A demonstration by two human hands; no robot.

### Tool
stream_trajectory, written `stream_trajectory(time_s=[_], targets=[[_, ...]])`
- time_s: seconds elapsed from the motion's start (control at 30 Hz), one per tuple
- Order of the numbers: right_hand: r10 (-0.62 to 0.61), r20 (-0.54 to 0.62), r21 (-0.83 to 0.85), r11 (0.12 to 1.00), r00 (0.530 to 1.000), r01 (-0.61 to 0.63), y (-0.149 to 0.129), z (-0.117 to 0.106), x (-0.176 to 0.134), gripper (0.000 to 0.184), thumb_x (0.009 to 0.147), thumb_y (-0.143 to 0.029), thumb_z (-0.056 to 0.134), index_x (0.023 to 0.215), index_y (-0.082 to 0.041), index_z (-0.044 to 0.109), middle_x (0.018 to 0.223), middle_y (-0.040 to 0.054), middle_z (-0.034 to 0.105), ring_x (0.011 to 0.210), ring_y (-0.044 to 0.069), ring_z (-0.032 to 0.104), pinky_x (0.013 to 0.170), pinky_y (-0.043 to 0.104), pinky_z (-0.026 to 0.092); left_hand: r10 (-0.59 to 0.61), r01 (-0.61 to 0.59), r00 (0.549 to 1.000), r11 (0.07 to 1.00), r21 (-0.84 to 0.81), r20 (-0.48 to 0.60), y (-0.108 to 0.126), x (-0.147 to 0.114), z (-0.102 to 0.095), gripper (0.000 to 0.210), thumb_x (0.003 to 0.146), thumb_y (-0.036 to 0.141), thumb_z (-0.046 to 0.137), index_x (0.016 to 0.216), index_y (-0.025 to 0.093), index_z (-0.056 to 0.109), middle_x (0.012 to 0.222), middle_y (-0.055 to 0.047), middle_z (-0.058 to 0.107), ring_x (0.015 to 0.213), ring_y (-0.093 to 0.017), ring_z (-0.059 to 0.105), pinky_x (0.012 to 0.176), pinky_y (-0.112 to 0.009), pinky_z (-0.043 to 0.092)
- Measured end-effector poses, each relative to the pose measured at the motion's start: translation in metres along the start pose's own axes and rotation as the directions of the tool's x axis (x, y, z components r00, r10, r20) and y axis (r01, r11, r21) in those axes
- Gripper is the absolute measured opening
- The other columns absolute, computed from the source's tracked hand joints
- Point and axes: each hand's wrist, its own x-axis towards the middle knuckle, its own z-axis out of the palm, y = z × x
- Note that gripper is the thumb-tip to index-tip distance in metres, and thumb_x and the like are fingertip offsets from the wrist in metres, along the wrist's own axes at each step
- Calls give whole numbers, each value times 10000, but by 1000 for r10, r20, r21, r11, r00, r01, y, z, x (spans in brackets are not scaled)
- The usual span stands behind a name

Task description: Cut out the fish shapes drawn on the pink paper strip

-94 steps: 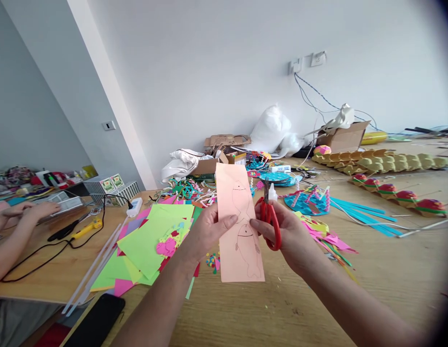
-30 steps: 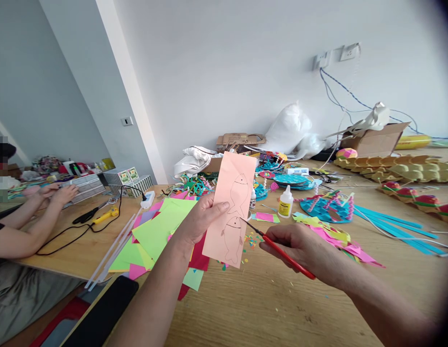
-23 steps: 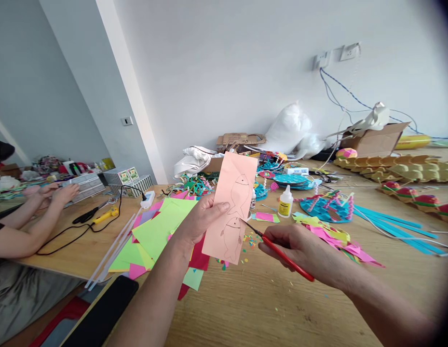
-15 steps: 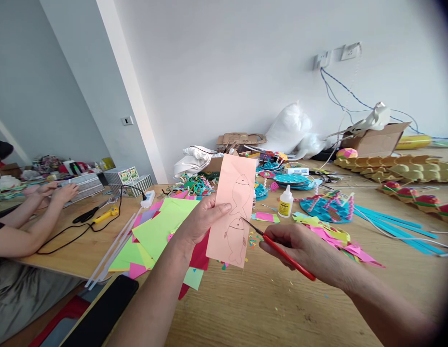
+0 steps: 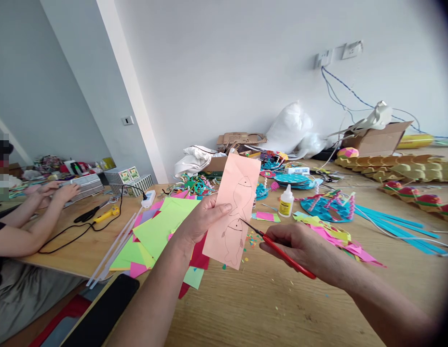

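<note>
My left hand (image 5: 209,217) pinches the left edge of a pink sheet of paper (image 5: 229,180), thumb in front and fingers behind. Two fish are drawn on the sheet in thin lines, one above the other. My right hand (image 5: 296,246) grips red-handled scissors (image 5: 287,255), and their dark blades point up and left. The blade tip lies over the sheet's right part, near the lower fish's head. Whether the blades touch the paper, I cannot tell. Below my left hand lie green, pink and red paper sheets (image 5: 162,221) in a loose pile.
A glue bottle (image 5: 286,201) stands behind the scissors. Paper strips (image 5: 345,241) and a blue egg-carton craft (image 5: 327,207) lie to the right. Far left, a co-worker's hands (image 5: 59,190) rest at a grey box. A black phone (image 5: 101,313) lies at the front edge.
The pink sheet has tilted clockwise, its top leaning right and its bottom edge shifting left. Both hands stay nearly in place, with the scissors still at the sheet's right side.
</note>
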Motion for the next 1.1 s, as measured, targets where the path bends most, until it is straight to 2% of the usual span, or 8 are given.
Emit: stream_trajectory(time_s=[0.2, 0.4, 0.57, 0.93, 1.1], targets=[[37, 30, -80, 996, 999, -35, -5, 1, 0, 389, 847, -480, 426, 588, -190, 407, 533, -36, 417, 511, 102, 364, 453, 228, 236, -19, 19, 1000, 1000, 17, 11, -2, 1, 1, 243, 709, 336, 683, 849, 139, 667, 713, -28, 655, 586, -123, 588, 550, -222, 444], [17, 33, -64, 998, 999, -15, 1, 1, 2, 398, 859, -498, 405, 611, -187, 422, 558, -35, 404, 528, 102, 349, 466, 227, 243, -25, 25, 1000, 999, 25, -2, -2, 1, 2, 235, 714, 338, 675, 839, 139, 672, 695, -30, 653, 584, -128, 590, 548, -225, 450], [-33, 39, -83, 996, 999, 36, 6, 0, 2, 404, 862, -485, 420, 592, -184, 405, 564, -33, 402, 537, 100, 342, 473, 225, 247, -14, 13, 999, 1000, 14, 44, -1, 1, 2, 264, 713, 324, 678, 904, 142, 680, 699, -31, 662, 610, -127, 592, 571, -222, 461], [-21, 52, -194, 981, 998, 31, 11, 1, 0, 439, 866, -545, 392, 610, -188, 415, 556, -33, 434, 535, 106, 359, 478, 233, 242, -55, 50, 996, 995, 82, 65, 0, -1, 3, 262, 722, 337, 666, 897, 142, 666, 715, -28, 637, 566, -114, 564, 515, -212, 423], [-20, 62, -227, 973, 998, 34, 14, 1, 0, 454, 872, -548, 374, 601, -186, 408, 543, -39, 416, 531, 103, 343, 478, 233, 239, -50, 34, 992, 991, 131, 120, -1, -1, 0, 245, 763, 346, 631, 911, 151, 648, 712, -24, 619, 569, -115, 558, 530, -226, 429]])
